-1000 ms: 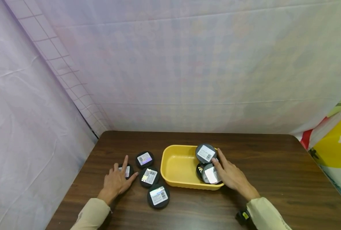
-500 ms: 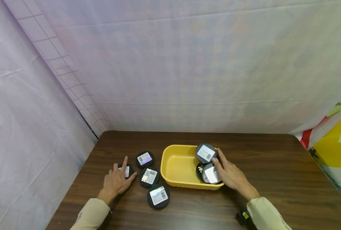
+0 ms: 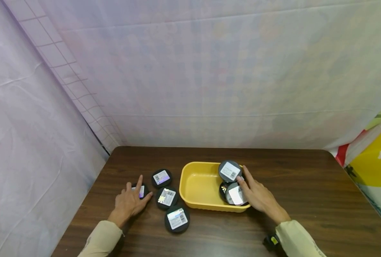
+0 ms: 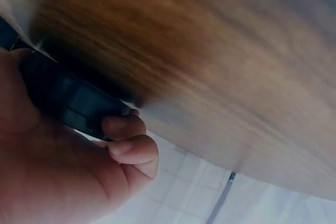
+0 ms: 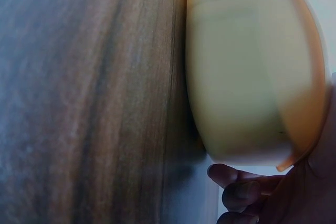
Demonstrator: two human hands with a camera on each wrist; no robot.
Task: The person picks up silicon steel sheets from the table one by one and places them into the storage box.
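Clasping black disc (image 3: 142, 192), left grip (image 3: 128, 202) palm-down, right grip (image 3: 258, 194) holding tub (image 3: 199, 187)

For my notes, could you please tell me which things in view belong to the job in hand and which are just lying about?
Job, apparently: left hand; black disc it holds; right hand; yellow tray; discs inside; loose discs.
Surroundings: table; white sheet; yellow backdrop.

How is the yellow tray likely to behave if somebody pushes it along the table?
The yellow tray is probably stiff, since its smooth sides keep an even, moulded-looking shape. It may swing a little, because the dark discs inside are heaped at its right end, likely making that end heavier. It seems unlikely to tip, being low and broad.
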